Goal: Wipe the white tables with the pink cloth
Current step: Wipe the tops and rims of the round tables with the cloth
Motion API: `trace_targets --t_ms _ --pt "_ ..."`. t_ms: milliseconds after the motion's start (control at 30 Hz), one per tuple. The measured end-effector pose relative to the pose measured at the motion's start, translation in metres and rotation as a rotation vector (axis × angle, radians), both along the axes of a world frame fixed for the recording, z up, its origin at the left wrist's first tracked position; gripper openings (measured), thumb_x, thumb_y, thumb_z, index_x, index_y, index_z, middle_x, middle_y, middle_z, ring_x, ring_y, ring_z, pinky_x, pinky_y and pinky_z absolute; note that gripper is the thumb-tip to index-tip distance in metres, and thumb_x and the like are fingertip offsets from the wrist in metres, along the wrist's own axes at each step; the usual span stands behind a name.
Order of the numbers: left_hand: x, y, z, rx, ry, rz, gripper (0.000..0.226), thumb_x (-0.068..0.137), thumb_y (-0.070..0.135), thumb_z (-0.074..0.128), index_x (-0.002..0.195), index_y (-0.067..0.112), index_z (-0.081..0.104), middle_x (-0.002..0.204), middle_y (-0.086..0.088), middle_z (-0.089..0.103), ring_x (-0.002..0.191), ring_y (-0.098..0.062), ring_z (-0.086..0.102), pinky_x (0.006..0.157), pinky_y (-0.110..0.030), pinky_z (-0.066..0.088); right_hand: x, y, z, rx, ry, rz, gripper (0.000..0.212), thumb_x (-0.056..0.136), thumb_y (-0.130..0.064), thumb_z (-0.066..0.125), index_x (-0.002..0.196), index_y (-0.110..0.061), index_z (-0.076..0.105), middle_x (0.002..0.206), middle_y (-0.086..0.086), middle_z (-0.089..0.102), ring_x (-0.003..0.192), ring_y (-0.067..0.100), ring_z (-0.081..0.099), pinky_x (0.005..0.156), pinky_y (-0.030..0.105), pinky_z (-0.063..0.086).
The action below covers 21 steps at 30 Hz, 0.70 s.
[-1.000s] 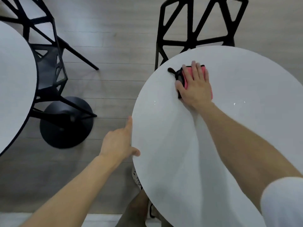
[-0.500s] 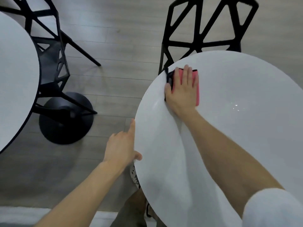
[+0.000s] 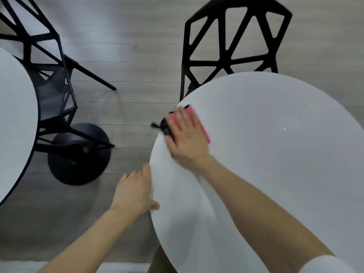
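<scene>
Fingers (image 3: 184,120) of right hand (image 3: 187,143) straight, flat on pink cloth (image 3: 204,133), now further along white table's (image 3: 275,174) left rim

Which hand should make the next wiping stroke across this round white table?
Right. The right hand presses flat on the pink cloth at the round white table's edge; the left hand only rests against the rim.

A black chair (image 3: 228,63) with an openwork back of angular struts stands at the top right on a grey wood-plank floor (image 3: 137,66). A second black chair (image 3: 53,99) of the same pattern stands at the left, one leg splayed out to the right. A round black pedestal base (image 3: 78,164) sits on the floor just below it.
</scene>
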State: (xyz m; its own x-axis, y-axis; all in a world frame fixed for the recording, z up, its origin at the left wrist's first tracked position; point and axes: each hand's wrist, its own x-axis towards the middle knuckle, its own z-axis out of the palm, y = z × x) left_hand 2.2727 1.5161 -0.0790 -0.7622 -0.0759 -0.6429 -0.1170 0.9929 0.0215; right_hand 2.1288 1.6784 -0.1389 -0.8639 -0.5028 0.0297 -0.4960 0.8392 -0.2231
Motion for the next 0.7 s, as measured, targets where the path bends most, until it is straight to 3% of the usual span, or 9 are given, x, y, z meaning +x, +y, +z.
trace_targets --t_ms 67,133,167,233,367,433,567,633,700 --pt "-0.011 0.003 0.01 -0.02 -0.076 0.031 0.094 0.065 0.062 0.093 0.126 0.024 0.033 0.101 0.009 0.06 0.092 -0.02 0.063 0.077 -0.035 0.047 0.028 -0.007 0.001 0.031 -0.035 0.44 0.066 0.11 -0.05 0.04 0.17 -0.023 0.032 0.178 0.012 0.022 0.168 0.026 0.01 0.135 0.054 0.006" --pt "-0.031 0.005 0.02 -0.067 -0.1 0.028 0.087 0.069 0.062 0.089 0.129 0.025 0.039 0.11 0.007 0.065 0.1 -0.021 0.069 0.077 -0.037 0.054 -0.002 0.022 0.0 0.05 0.001 0.616 0.068 0.109 -0.054 0.039 0.171 -0.028 0.026 0.18 0.007 0.018 0.168 0.022 0.008 0.136 0.05 0.004" --pt "-0.042 0.005 0.024 -0.099 -0.079 -0.001 0.08 0.069 0.062 0.087 0.128 0.026 0.046 0.112 0.009 0.066 0.102 -0.02 0.068 0.078 -0.036 0.054 -0.027 0.043 -0.002 0.051 0.011 0.571 0.068 0.109 -0.055 0.039 0.171 -0.03 0.025 0.18 0.005 0.017 0.168 0.021 0.008 0.136 0.048 0.004" --pt "-0.066 0.009 0.031 -0.159 -0.013 -0.081 0.076 0.07 0.062 0.085 0.13 0.028 0.052 0.117 0.01 0.064 0.106 -0.018 0.065 0.078 -0.034 0.048 -0.082 0.096 -0.006 0.05 0.013 0.223 0.068 0.108 -0.056 0.038 0.17 -0.029 0.031 0.18 0.006 0.019 0.167 0.021 0.011 0.136 0.048 0.006" --pt "-0.105 0.036 0.032 -0.125 0.126 -0.125 0.112 0.067 0.065 0.09 0.156 0.025 0.035 0.143 0.006 0.054 0.128 -0.021 0.055 0.096 -0.035 0.048 -0.133 0.139 -0.004 0.036 0.044 -0.53 0.071 0.107 -0.054 0.034 0.168 -0.019 0.033 0.177 0.017 0.022 0.166 0.03 0.012 0.134 0.054 0.007" --pt "-0.12 0.052 0.03 -0.102 0.158 -0.134 0.128 0.066 0.066 0.093 0.164 0.021 0.023 0.156 0.001 0.044 0.141 -0.023 0.047 0.109 -0.037 0.044 -0.114 0.091 -0.004 -0.01 0.049 -0.456 0.07 0.107 -0.05 0.037 0.167 -0.015 0.035 0.175 0.02 0.025 0.166 0.034 0.013 0.134 0.056 0.007" --pt "-0.133 0.08 0.022 -0.124 0.134 -0.122 0.141 0.065 0.067 0.094 0.168 0.016 0.014 0.174 -0.01 0.022 0.16 -0.028 0.029 0.124 -0.039 0.035 -0.079 0.051 -0.004 0.012 -0.001 0.193 0.066 0.11 -0.054 0.033 0.17 -0.025 0.032 0.18 0.008 0.017 0.168 0.022 0.006 0.135 0.05 0.006" --pt "-0.135 0.086 0.018 -0.132 0.124 -0.101 0.137 0.063 0.062 0.098 0.164 0.014 0.02 0.172 -0.012 0.023 0.158 -0.029 0.03 0.118 -0.038 0.042 -0.104 0.097 -0.009 0.009 0.035 0.143 0.066 0.109 -0.055 0.032 0.17 -0.03 0.031 0.18 0.005 0.017 0.168 0.02 0.007 0.135 0.048 0.006" --pt "-0.135 0.085 0.016 -0.137 0.134 -0.109 0.133 0.06 0.06 0.1 0.16 0.015 0.026 0.166 -0.009 0.028 0.149 -0.028 0.038 0.103 -0.037 0.051 -0.13 0.16 -0.011 0.027 0.041 -0.136 0.067 0.108 -0.056 0.033 0.169 -0.029 0.032 0.179 0.007 0.02 0.167 0.021 0.01 0.135 0.049 0.008"
